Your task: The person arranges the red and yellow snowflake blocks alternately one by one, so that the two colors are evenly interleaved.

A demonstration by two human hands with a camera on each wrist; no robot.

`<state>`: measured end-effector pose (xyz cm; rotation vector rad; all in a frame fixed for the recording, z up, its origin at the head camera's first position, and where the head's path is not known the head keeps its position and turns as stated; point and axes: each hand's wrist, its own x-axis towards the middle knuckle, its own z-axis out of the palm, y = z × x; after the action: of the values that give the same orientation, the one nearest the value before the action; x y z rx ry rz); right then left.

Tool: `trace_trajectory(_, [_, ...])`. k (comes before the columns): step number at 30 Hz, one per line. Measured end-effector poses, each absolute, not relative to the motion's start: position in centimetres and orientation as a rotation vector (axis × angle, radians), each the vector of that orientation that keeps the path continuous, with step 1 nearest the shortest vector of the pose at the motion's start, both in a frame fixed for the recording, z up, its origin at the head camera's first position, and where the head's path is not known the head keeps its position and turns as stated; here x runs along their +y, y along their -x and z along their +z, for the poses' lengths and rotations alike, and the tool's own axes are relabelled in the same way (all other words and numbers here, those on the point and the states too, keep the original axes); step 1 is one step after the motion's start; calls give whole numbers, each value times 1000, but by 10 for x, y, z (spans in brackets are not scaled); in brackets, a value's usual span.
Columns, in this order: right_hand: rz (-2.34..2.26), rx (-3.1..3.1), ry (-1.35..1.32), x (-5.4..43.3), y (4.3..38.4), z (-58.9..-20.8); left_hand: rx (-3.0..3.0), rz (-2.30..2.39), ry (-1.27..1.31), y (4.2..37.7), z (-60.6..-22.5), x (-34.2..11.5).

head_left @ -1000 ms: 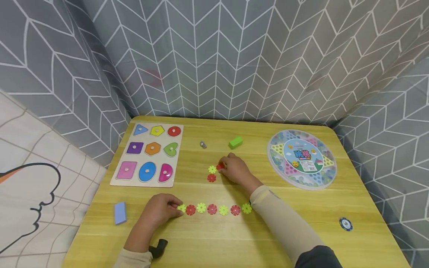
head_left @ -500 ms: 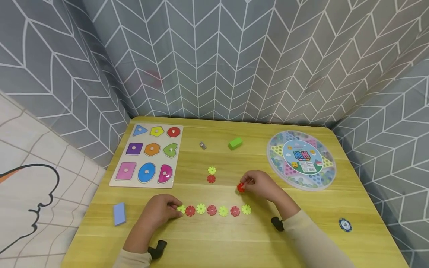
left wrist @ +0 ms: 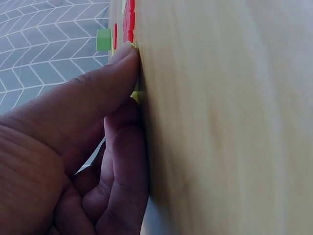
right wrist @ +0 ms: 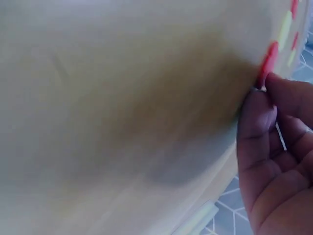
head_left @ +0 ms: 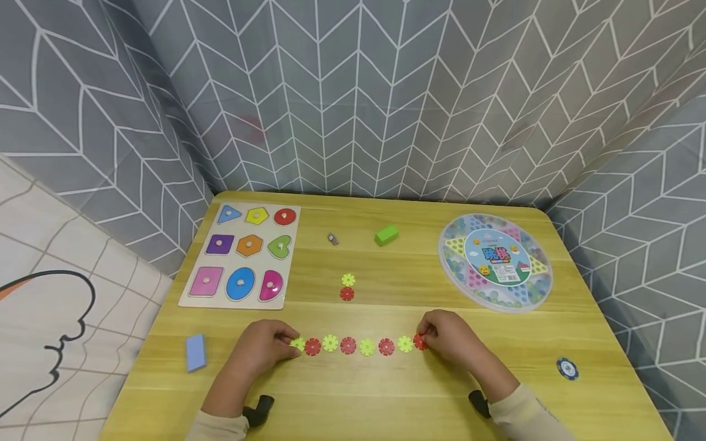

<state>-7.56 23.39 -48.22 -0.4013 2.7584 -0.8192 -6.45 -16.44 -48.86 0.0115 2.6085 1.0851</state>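
Observation:
A row of flat, notched flower-shaped discs, alternating yellow-green and red, runs across the middle of the table. At its left end my left hand [head_left: 268, 343] pinches a yellow-green notched disc [head_left: 298, 343] between thumb and fingers; in the left wrist view the thumb hides most of that disc [left wrist: 136, 96]. My right hand [head_left: 449, 337] is at the right end, thumb and finger pinching a red notched disc [head_left: 420, 342] close beside the last yellow-green disc [head_left: 405, 344]. The right wrist view shows this red disc [right wrist: 268, 58] sticking out past the fingertips, low over the wood.
Behind the row lie a yellow-green disc [head_left: 348, 280] and a red disc [head_left: 346, 294]. Farther around are a shape puzzle board [head_left: 231, 300], a green block [head_left: 387, 235], a small grey object [head_left: 333, 239], a round game box [head_left: 449, 269], a blue block [head_left: 195, 353] and a poker chip [head_left: 567, 369].
My right hand has carried the red disc from beside the two back discs, rightward and toward me, to the row's right end. My left hand has stayed at the left end.

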Motion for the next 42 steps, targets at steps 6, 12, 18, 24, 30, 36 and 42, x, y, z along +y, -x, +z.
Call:
trace_trajectory(6, [-792, 2840, 279, 225, 90, -467, 2611, 1083, -20, 66, -489, -165])
trace_trajectory(12, [-773, 2834, 462, 177, 130, -452, 2610, 1081, -30, 66, -490, -165])
trace_trajectory(18, [-691, 2740, 706, 126, 173, -464, 2593, 1102, 0, 64, -493, -166])
trace_trajectory(24, [-612, 2676, 743, 110, 199, -476, 2594, 1109, -1, 65, -494, -165])
trace_trajectory(30, [-640, 2649, 732, 111, 205, -484, 2601, 1105, 0, 65, -491, -166])
trace_trajectory(36, [-678, 2698, 647, 119, 206, -484, 2598, 1112, -1, 65, -490, -166])
trace_trajectory(42, [-943, 2641, 447, 146, 198, -478, 2589, 1108, 4, 66, -491, -165])
